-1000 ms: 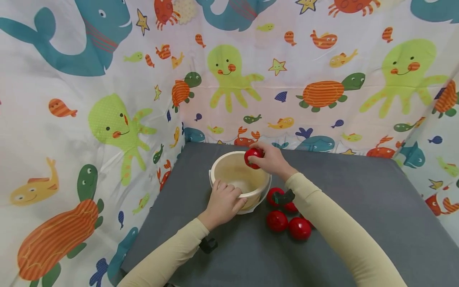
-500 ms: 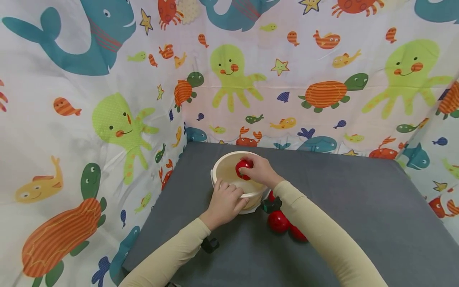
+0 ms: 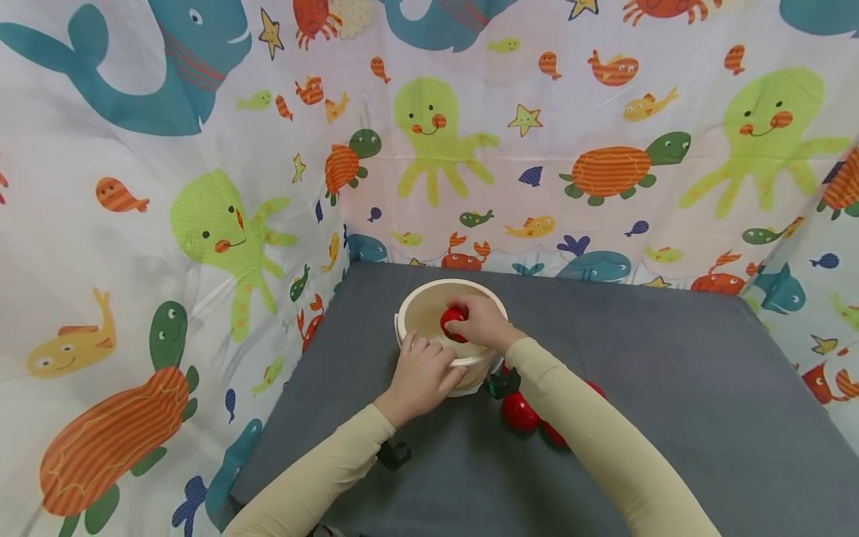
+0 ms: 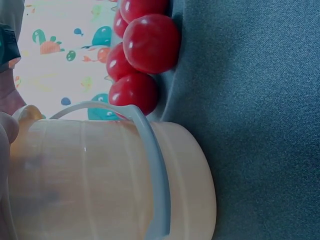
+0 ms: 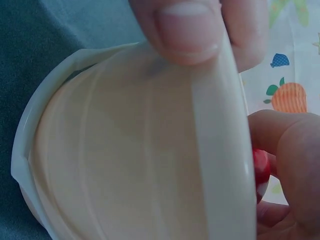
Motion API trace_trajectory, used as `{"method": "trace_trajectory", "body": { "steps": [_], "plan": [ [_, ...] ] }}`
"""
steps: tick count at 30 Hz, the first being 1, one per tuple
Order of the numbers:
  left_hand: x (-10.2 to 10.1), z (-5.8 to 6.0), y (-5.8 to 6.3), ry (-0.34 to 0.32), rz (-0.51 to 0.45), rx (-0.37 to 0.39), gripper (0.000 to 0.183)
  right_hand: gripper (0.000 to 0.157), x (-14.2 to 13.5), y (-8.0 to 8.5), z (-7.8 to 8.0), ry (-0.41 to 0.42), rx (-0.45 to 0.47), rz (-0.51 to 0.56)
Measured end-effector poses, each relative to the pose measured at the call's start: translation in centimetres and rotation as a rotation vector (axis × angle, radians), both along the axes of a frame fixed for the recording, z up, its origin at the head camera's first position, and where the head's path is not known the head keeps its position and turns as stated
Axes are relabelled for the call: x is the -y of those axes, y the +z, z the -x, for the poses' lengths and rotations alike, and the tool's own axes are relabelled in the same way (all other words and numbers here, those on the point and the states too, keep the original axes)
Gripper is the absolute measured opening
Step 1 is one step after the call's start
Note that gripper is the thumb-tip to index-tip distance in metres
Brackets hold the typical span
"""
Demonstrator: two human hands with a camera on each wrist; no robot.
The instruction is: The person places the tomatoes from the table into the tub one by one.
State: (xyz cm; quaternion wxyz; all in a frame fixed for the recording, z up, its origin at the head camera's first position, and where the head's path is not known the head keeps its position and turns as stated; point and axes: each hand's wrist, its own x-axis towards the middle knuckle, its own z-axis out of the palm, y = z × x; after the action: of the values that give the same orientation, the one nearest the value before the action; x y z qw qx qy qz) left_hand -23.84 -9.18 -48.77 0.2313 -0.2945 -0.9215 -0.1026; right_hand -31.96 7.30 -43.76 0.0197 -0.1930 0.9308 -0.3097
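A cream bucket (image 3: 421,307) stands on the grey table. My left hand (image 3: 417,379) grips its near rim, fingers over the edge and thumb outside; the right wrist view shows that thumb (image 5: 187,30) against the bucket wall. Inside the bucket's mouth, my right hand (image 3: 485,322) holds a glossy red tomato (image 3: 453,324) between thumb and fingers. Past the rim in the right wrist view, only a sliver of the tomato (image 5: 261,172) shows. The bucket's floor is mostly hidden by both hands.
Several red tomatoes (image 3: 520,412) lie right of the bucket, partly behind the right forearm; the left wrist view shows the cluster (image 4: 151,44) close to its wall. The bucket's pale handle (image 4: 157,185) hangs down its side. A sea-animal printed curtain (image 3: 496,179) encloses the table (image 3: 671,388).
My right hand has moved left and down, carrying the tomato from above the bucket's right rim to inside its mouth. The left hand stays on the rim.
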Motion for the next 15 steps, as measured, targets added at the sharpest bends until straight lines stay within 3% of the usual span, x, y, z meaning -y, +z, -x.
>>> {"method": "trace_trajectory", "body": {
  "steps": [7, 15],
  "plan": [
    [0.07, 0.23, -0.22, -0.016, -0.013, -0.02, 0.028, 0.045, 0.27, 0.07, -0.08, 0.002, 0.034, -0.001],
    [0.1, 0.37, -0.37, -0.024, -0.025, -0.026, 0.027, 0.042, 0.33, -0.19, 0.14, 0.024, 0.002, -0.025]
  ]
}}
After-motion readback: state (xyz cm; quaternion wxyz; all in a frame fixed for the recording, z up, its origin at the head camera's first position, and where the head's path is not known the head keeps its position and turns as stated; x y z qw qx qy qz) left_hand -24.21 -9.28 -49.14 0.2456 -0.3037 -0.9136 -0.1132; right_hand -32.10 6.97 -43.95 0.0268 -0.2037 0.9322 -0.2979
